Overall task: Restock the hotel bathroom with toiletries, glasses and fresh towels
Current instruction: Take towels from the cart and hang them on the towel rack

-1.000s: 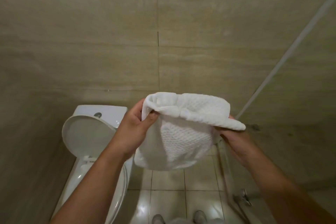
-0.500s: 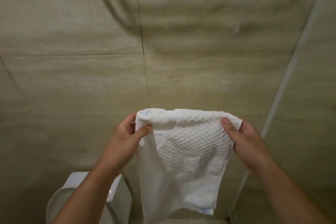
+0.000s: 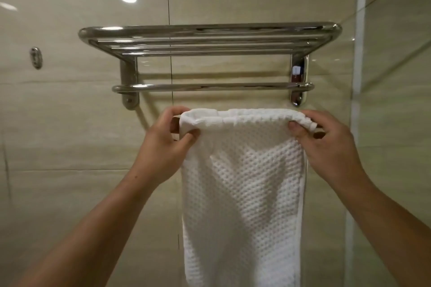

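A white waffle-weave towel (image 3: 245,193) hangs straight down in front of me, folded over at its top edge. My left hand (image 3: 163,144) pinches the towel's upper left corner and my right hand (image 3: 326,144) pinches the upper right corner. A chrome wall rack (image 3: 210,37) with a shelf of several bars is fixed to the tiled wall above. Its lower hanging bar (image 3: 210,87) runs just above the towel's top edge, and the towel does not touch it.
Beige glossy wall tiles fill the view. A small round chrome fitting (image 3: 36,58) sits on the wall left of the rack. A glass shower panel edge (image 3: 358,100) rises at the right, close to my right hand.
The view has tilted up from the toilet to the wall rack. Both hands have raised the towel, which has unfolded and now hangs full length just under the lower bar.
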### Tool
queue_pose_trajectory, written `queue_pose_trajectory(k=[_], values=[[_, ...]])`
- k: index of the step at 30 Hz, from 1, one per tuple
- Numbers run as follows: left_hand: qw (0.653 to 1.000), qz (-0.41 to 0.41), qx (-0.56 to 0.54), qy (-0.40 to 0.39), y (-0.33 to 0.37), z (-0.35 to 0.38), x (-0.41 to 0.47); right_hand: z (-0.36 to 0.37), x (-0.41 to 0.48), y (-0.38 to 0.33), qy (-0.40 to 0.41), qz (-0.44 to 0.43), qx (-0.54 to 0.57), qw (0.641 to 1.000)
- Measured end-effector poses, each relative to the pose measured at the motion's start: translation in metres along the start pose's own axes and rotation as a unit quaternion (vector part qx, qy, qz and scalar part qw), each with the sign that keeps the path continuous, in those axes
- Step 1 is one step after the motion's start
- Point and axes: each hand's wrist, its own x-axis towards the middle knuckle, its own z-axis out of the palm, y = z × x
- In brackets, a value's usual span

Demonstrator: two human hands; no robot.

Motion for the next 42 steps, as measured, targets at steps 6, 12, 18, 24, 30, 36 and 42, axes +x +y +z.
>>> queue_pose_trajectory(k=[6,12,18,24,30,36,42], values=[[0.998,0.026,0.044,0.022,0.020,0.010,0.068,0.003,0.068,0.001,0.042,-0.026,-0.062,0.997],[0.998,0.026,0.050,0.027,0.026,0.031,0.115,0.014,0.121,0.018,0.065,-0.024,-0.117,0.991],[0.996,0.004,0.087,0.013,0.012,0.049,0.151,0.026,0.155,0.029,0.056,0.008,-0.171,0.984],[0.990,-0.019,0.142,0.013,0.003,0.057,0.181,0.035,0.176,0.031,0.051,0.036,-0.183,0.981],[0.979,-0.135,0.150,-0.007,0.015,0.066,0.213,0.030,0.201,0.026,0.028,0.147,-0.197,0.969],[0.959,-0.156,0.227,-0.069,0.022,0.063,0.227,0.040,0.172,0.030,0.146,0.002,-0.198,0.969],[0.933,-0.155,0.308,-0.104,0.024,0.067,0.235,0.074,0.133,-0.012,-0.103,-0.202,-0.340,0.913]])
